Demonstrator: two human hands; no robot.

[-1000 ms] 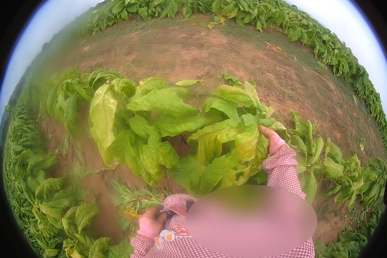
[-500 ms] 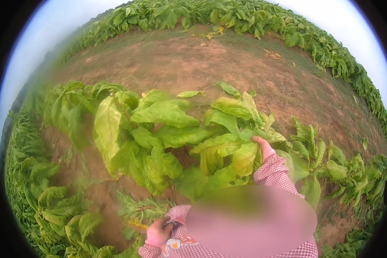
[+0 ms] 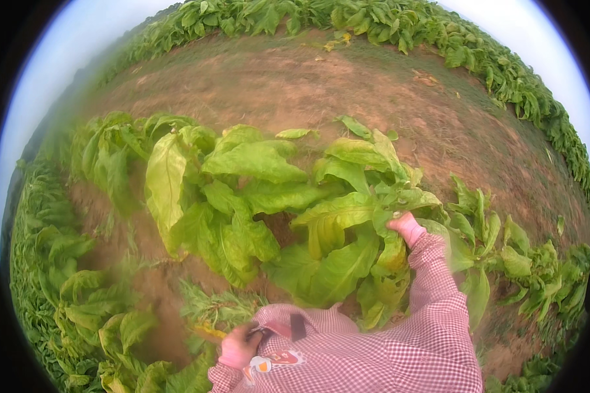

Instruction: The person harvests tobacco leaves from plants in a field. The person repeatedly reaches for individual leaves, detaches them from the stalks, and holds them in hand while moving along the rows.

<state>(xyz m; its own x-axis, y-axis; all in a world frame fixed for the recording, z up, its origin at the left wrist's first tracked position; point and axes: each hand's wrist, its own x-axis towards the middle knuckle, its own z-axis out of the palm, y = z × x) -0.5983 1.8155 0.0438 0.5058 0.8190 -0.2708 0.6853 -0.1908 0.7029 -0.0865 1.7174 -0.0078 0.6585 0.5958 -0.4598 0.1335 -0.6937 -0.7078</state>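
Note:
My right hand (image 3: 406, 226) is closed at the upper part of a yellow-green tobacco leaf (image 3: 390, 254), among the leaves of a broad-leaved plant. This leaf hangs down below my fingers, and paler leaves surround it. At the lower middle, my left hand (image 3: 240, 346) is held close to my body with its fingers curled. It lies against the edge of my red-and-white checked shirt (image 3: 373, 354); what it grips, if anything, cannot be made out. More large tobacco leaves (image 3: 255, 167) droop from the plants to the left of my right hand.
Bare reddish soil (image 3: 242, 78) stretches beyond the plants to a far row of tobacco (image 3: 373, 19). Another row (image 3: 46, 281) runs along the left. Feathery green weeds (image 3: 219, 304) grow near my left hand. Smaller plants (image 3: 518, 255) stand at the right.
My right hand has moved slightly right and down, its fingers now at the top of a hanging leaf. My left hand has stayed nearly in place.

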